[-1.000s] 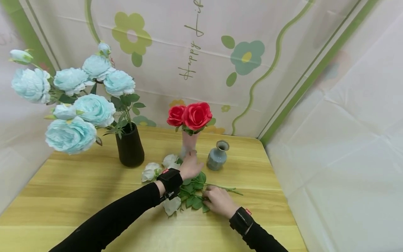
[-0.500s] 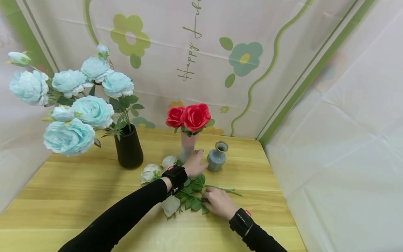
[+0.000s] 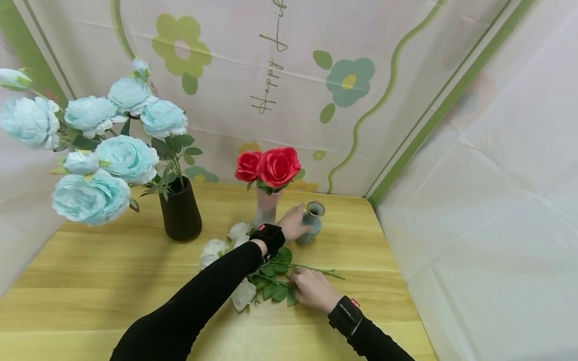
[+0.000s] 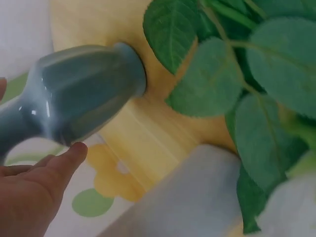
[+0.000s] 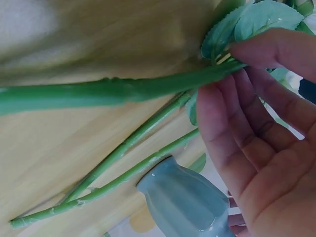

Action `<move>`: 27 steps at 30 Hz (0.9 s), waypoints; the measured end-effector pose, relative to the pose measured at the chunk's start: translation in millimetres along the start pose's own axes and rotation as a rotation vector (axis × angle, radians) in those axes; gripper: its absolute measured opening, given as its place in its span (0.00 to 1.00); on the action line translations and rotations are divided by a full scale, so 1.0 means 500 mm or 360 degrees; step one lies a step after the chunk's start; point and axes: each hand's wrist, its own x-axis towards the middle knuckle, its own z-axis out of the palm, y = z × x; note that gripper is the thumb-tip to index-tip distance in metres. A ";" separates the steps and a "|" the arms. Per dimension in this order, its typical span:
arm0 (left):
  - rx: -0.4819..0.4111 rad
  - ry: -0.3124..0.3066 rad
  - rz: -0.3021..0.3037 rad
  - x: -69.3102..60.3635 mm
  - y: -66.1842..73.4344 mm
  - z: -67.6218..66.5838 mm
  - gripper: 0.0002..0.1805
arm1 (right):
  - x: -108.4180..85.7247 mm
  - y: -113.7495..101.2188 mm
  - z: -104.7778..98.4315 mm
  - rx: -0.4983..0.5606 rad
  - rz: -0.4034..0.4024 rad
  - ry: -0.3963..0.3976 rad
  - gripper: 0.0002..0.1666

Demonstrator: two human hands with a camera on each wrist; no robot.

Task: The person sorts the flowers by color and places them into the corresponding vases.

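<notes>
My left hand (image 3: 292,223) reaches to the small blue-grey ceramic vase (image 3: 311,228), its fingers spread about the vase's side. In the left wrist view a fingertip lies close to the glazed vase (image 4: 84,91); whether it touches, I cannot tell. Thumb and fingers of my right hand (image 3: 312,290) pinch the green stem (image 5: 123,93) of a white artificial rose, low over the table. White rose heads (image 3: 244,295) and leaves (image 3: 276,291) lie beside that hand, partly hidden under my left arm. Two more stems (image 5: 133,170) show beyond it in the right wrist view.
Behind my left hand stands a pink-and-white vase (image 3: 266,204) with red roses (image 3: 277,168). A black vase (image 3: 181,213) of large pale-blue flowers (image 3: 124,158) stands at left. A printed cloth (image 3: 226,100) hangs behind the wooden table (image 3: 361,250).
My left hand has moved right, from in front of the pink-and-white vase to the blue-grey vase. The right hand has stayed on the stem. The head view has shifted slightly.
</notes>
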 end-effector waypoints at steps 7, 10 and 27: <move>0.0022 0.0118 0.0010 0.033 -0.015 0.048 0.38 | 0.001 0.000 -0.009 -0.0001 0.0007 -0.0008 0.13; 0.0009 0.0158 0.0016 0.039 -0.028 0.057 0.36 | 0.000 0.004 -0.011 0.0000 0.0000 0.0003 0.14; -0.0058 0.0197 0.0103 0.044 -0.047 0.047 0.25 | -0.019 0.033 -0.048 -0.0065 0.0048 0.0155 0.19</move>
